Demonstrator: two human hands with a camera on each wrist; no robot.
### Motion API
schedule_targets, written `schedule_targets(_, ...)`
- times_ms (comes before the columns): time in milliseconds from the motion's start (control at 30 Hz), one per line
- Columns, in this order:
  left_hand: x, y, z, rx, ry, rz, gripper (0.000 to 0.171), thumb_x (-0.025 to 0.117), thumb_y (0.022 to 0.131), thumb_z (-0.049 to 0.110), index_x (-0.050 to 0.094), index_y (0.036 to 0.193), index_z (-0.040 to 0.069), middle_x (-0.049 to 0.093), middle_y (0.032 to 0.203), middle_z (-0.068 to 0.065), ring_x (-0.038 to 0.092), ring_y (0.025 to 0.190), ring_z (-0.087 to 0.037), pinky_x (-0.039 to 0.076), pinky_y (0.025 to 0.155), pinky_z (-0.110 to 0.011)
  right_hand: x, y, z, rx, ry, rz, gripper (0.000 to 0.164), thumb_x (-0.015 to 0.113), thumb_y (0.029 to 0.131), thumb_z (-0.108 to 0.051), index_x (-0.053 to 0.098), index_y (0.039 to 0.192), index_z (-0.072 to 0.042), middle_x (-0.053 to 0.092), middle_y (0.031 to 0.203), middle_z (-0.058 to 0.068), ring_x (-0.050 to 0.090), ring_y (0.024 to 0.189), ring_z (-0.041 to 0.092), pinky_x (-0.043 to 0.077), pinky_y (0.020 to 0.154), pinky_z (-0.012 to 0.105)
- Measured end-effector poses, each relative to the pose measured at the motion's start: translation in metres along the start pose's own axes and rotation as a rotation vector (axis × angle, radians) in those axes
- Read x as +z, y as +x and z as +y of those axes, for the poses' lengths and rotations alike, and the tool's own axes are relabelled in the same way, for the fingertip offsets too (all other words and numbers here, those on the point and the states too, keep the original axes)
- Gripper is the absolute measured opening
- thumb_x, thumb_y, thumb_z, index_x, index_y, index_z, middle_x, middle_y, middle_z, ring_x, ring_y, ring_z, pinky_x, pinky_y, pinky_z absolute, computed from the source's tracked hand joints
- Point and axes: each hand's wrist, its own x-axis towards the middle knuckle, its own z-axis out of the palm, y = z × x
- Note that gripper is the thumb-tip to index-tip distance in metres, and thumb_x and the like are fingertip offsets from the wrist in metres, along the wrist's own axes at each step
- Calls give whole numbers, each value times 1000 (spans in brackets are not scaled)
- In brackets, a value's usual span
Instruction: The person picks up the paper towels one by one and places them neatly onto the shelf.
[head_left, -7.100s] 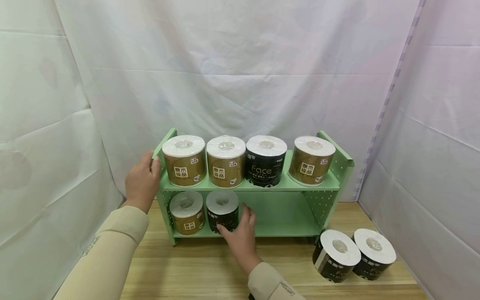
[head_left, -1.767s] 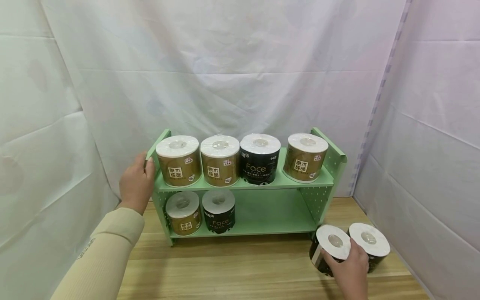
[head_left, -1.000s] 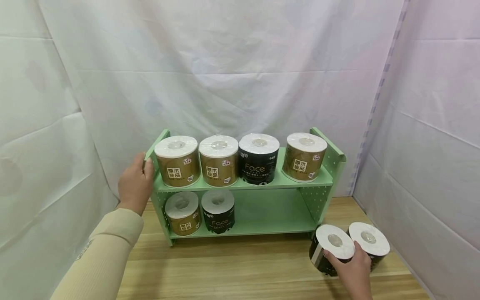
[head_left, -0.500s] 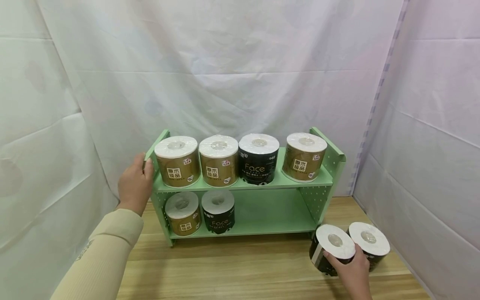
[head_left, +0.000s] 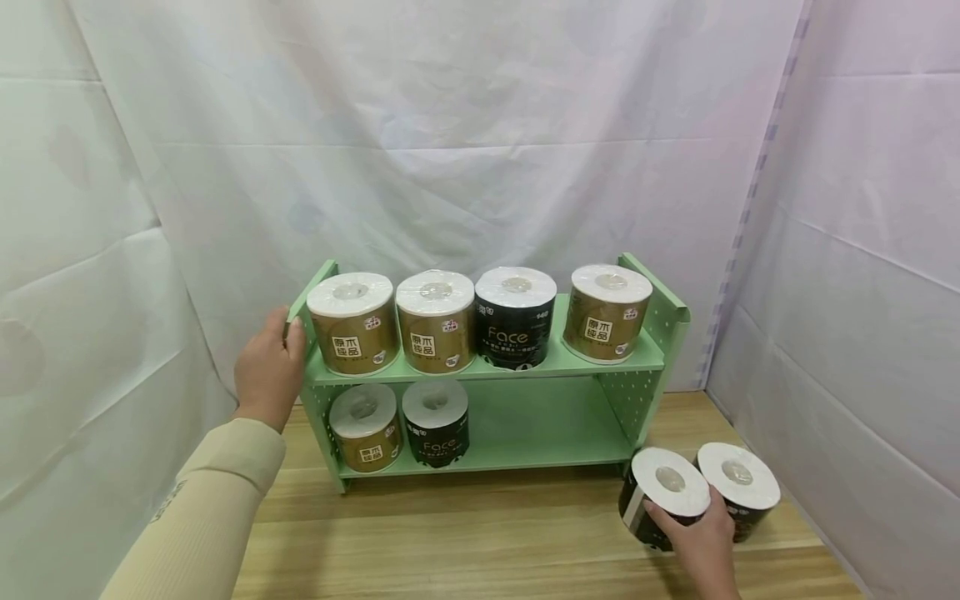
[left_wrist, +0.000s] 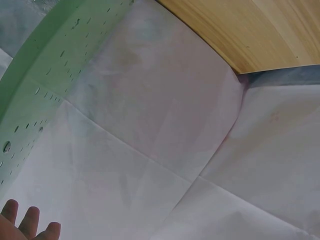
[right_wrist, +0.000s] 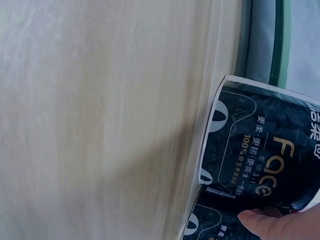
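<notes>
On the table at the right, my right hand (head_left: pixel 705 542) grips a black-wrapped toilet paper roll (head_left: pixel 670 483), thumb on its near side and a finger between it and a second black roll (head_left: pixel 742 479). The gripped roll stands upright. Up close in the right wrist view, a black roll (right_wrist: pixel 265 145) shows a fingertip at the seam between the two. My left hand (head_left: pixel 270 358) holds the left side panel (head_left: pixel 309 292) of a green two-tier rack, thumb near its front edge; in the left wrist view, fingertips (left_wrist: pixel 31 220) appear below the perforated panel (left_wrist: pixel 50 75).
The upper shelf (head_left: pixel 562 354) bears three brown rolls and one black roll, with a gap before the rightmost. On the lower shelf (head_left: pixel 555 425), a brown roll (head_left: pixel 366 433) and a black roll (head_left: pixel 437 425) stand at the left. White cloth (head_left: pixel 450 125) surrounds the table (head_left: pixel 450 542).
My right hand has left the black roll on the lower shelf and moved right to the black roll on the table, gripping it without lifting. My left hand stays on the rack.
</notes>
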Motion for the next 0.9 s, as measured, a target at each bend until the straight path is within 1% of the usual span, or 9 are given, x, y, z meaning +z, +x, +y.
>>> schedule_targets(200,0,0,0,-11,1,-7,36,36,103,29,54,119,2,55,74,-24,51,65,-41,41,60,-54,6,0,2,2,29,22,101,85,69,-23,24,141,14,35,132,37,29,126,52,27,100,64)
schedule_targets(433,1,0,0,-14,0,-3,37,36,103,29,53,120,2,53,71,-22,49,64,-39,40,58,-53,10,-1,1,-31,78,67,97,86,68,-20,28,137,16,39,128,37,39,119,50,30,98,61)
schedule_targets(700,1,0,0,-14,0,0,38,36,103,29,54,123,1,54,72,-23,50,64,-39,41,59,-53,12,-1,2,-24,105,62,98,86,69,-19,26,138,16,37,131,36,38,120,48,29,99,61)
schedule_targets(900,1,0,0,-16,0,0,38,36,103,29,53,122,2,54,73,-23,51,64,-39,41,59,-54,13,1,2,0,109,48,97,85,71,-20,25,138,15,37,131,35,39,120,47,29,101,61)
